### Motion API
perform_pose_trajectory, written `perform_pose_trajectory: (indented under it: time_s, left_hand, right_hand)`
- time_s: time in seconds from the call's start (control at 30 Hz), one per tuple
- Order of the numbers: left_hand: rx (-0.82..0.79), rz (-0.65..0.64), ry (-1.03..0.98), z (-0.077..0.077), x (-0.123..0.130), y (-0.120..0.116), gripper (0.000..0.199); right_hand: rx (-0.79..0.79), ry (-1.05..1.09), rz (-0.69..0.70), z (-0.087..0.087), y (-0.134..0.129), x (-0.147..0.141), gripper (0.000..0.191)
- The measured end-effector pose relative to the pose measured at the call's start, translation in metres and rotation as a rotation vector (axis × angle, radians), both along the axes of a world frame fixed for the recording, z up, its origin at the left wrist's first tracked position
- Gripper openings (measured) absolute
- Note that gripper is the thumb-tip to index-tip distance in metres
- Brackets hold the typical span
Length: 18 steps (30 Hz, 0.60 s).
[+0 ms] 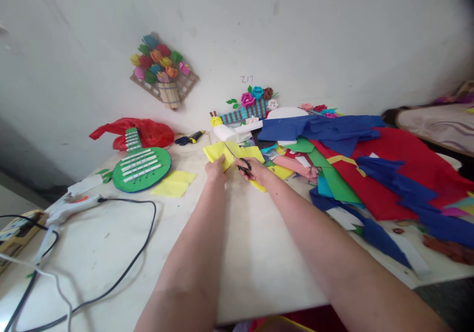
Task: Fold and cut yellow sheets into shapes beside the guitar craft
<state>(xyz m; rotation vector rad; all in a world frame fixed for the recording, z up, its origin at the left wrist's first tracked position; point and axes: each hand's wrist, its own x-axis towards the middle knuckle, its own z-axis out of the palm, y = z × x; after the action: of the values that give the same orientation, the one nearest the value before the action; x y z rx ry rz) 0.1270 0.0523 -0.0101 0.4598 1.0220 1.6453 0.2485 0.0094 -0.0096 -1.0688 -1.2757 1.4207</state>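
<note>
My left hand (216, 168) pinches a sheet of yellow paper (215, 151) near its lower edge, above the table. In my right hand (257, 169) is a pair of black-handled scissors (244, 166), my fingers closed round the handles. The blades point up and to the left, into the yellow paper. More of the yellow paper spreads behind and below the right hand. A separate yellow piece (174, 183) lies flat to the left, partly beside a round green craft (142, 168) with white rolled strips and a neck.
On the left are a white glue gun (74, 208) with a looping black cord, a power strip (17, 230) and a red plastic bag (148, 133). Blue cloth-like sheets (318, 127) and red sheets (400, 174) heap up at right. A paper-flower decoration (159, 65) hangs on the wall.
</note>
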Motion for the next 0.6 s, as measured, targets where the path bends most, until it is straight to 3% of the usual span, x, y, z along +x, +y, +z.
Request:
perform_pose_trajectory:
  time_s: [0.6]
  left_hand:
    - [-0.03,0.002,0.001,0.0035,0.0,-0.0022,0.017]
  right_hand:
    - [0.034,0.008,-0.043,0.0026,-0.0057,-0.0038,0.037]
